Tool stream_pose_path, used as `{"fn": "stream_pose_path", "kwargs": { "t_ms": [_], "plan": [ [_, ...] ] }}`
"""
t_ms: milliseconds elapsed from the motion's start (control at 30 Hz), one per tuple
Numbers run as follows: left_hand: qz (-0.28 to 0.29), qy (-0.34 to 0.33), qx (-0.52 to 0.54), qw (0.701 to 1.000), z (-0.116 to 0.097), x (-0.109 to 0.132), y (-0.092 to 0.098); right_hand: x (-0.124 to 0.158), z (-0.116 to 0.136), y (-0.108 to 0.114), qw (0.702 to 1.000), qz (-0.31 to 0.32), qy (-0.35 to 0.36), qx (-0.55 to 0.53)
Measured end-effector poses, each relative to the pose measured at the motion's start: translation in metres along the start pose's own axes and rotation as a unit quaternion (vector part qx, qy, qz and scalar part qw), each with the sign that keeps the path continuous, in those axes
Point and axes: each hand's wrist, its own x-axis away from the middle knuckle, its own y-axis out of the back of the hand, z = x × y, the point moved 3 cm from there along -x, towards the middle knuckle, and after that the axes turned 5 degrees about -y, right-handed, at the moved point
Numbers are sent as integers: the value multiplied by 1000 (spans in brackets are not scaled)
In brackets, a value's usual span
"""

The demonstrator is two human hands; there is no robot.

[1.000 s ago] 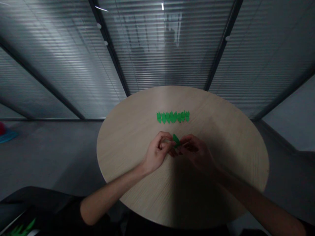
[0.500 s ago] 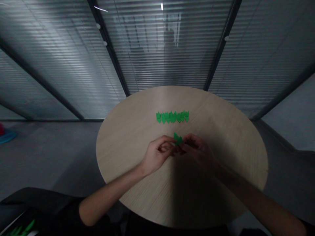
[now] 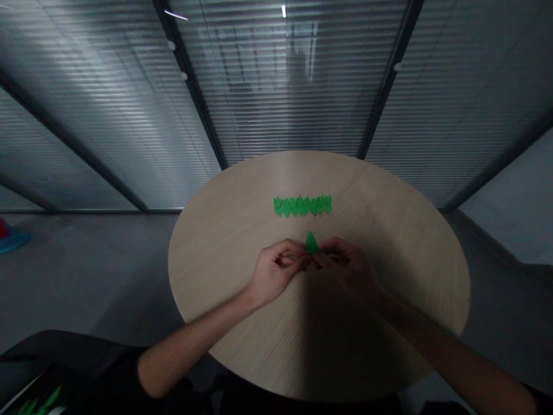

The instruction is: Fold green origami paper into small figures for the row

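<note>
Between my two hands, a small green folded-paper piece (image 3: 311, 243) points its tip away from me, just above the table. My left hand (image 3: 279, 266) pinches its left lower corner between thumb and fingers. The right-hand corner is pinched by my right hand (image 3: 349, 266), which lies partly in shadow. Fingertips hide the lower edge of the piece. Beyond the hands, a row of several similar green paper pieces (image 3: 302, 206) lies side by side on the round wooden table (image 3: 224, 230).
Glass walls with blinds (image 3: 259, 115) rise behind the table's far edge. At the lower left, more green pieces (image 3: 41, 403) rest on something beside a dark chair (image 3: 56, 346). A blue and red object (image 3: 12, 239) sits on the floor at far left.
The held paper piece went from an uneven shape with separate points to a single upright triangle. Both hands stay nearly in place; the row is unchanged.
</note>
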Motion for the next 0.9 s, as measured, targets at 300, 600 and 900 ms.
{"fn": "stream_pose_path", "kwargs": {
  "t_ms": [300, 600, 900],
  "plan": [
    [10, 22, 20, 999, 1, -2, -1, 1, -6, -3, 999, -20, -16, -31],
    [19, 24, 23, 999, 1, -3, -2, 3, -4, -1, 999, -30, 7, 25],
    [10, 26, 28, 999, -1, -1, -3, 1, -6, -4, 1000, -9, -21, -7]
  ]
}}
